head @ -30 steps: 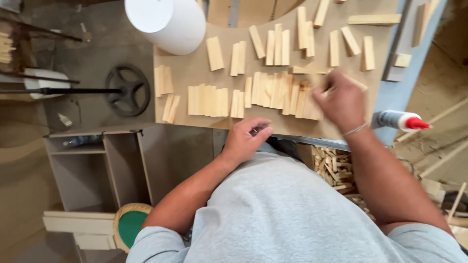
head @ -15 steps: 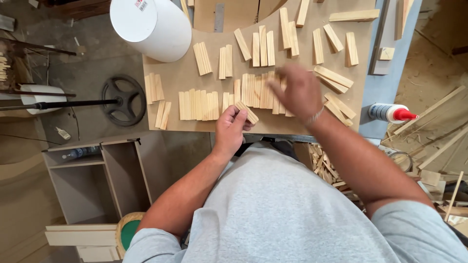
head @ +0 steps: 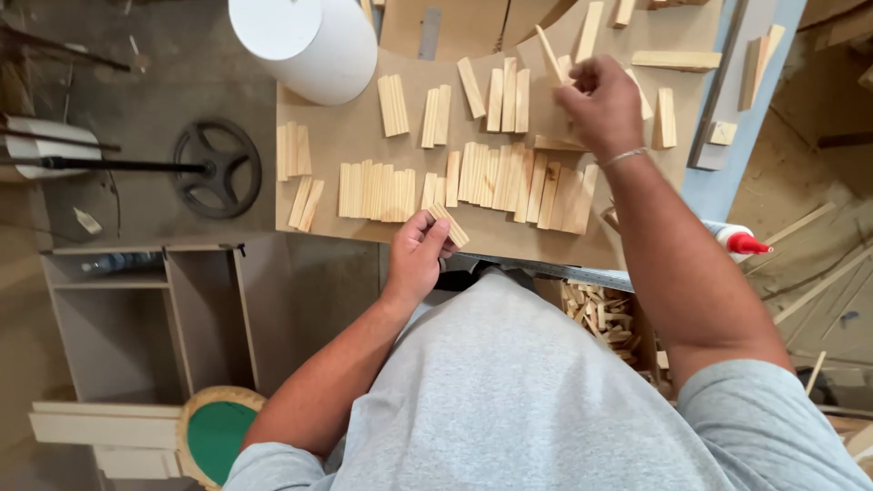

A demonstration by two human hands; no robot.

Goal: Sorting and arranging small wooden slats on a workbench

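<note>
Two hands in view, both mine, both closed on wood. My left hand (head: 416,257) sits at the near edge of the flat brown fibreboard work panel (head: 346,136), fingers pinched around a short pale wooden block (head: 448,225) that is tilted diagonally, its far end just beside the long row of pale wooden blocks lying side by side (head: 468,185). My right hand (head: 602,107) is raised over the far middle of the panel, thumb and fingers gripping a thin pale wooden strip (head: 549,55) that points up and away at a slant.

Row runs across the middle of the panel, blocks touching edge to edge; its right end fans out at an angle. Beyond it, small separate groups of the same blocks, some upright pairs, some loose singles, spread toward the far edge.

White cylindrical tub (head: 307,44) stands on the far left corner of the panel. White glue bottle with red nozzle (head: 738,241) lies off the right edge, near my right forearm. Below the near edge, a heap of wooden offcuts (head: 600,314). Left of the panel on the floor: black spoked wheel (head: 217,167) and a grey open shelf unit (head: 145,318).
</note>
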